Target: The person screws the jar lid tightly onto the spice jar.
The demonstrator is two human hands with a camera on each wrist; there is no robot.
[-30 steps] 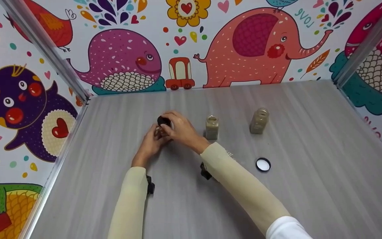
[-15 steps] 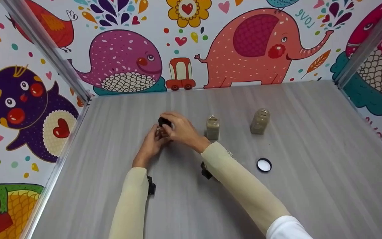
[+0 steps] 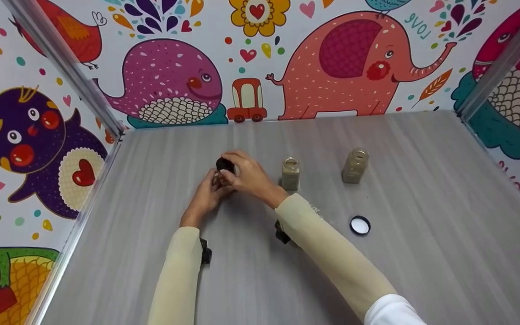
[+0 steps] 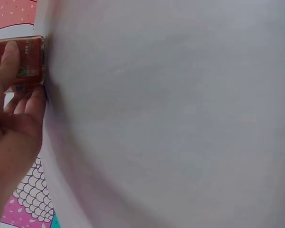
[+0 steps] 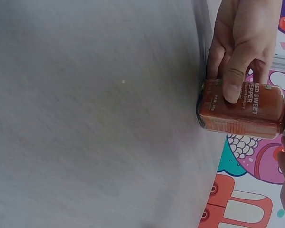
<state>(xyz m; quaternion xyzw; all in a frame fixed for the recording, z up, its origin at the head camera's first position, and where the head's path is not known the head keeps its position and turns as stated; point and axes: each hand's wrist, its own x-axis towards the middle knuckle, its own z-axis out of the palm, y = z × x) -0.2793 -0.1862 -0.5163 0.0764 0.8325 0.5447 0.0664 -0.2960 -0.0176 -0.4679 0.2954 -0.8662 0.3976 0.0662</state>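
A square glass spice jar (image 5: 266, 108) of red powder, labelled red sweet pepper, stands upright on the table, left of centre. My left hand (image 3: 202, 196) grips its body, thumb across the label; in the left wrist view that same hand (image 4: 14, 137) wraps the jar (image 4: 31, 57) from below. On top sits a black lid (image 3: 224, 165), which the fingers and thumb of my right hand (image 3: 252, 177) pinch. From the head, the jar is mostly hidden behind the hands. Just right of the right hand stands a lidless jar (image 3: 290, 175) of greyish-brown powder.
Farther right is a second lidless jar (image 3: 355, 167) with similar powder. A loose black-rimmed lid (image 3: 359, 225) lies white inside up, right of my right forearm. Printed panels (image 3: 174, 81) wall the grey table (image 3: 422, 189) at the back and sides.
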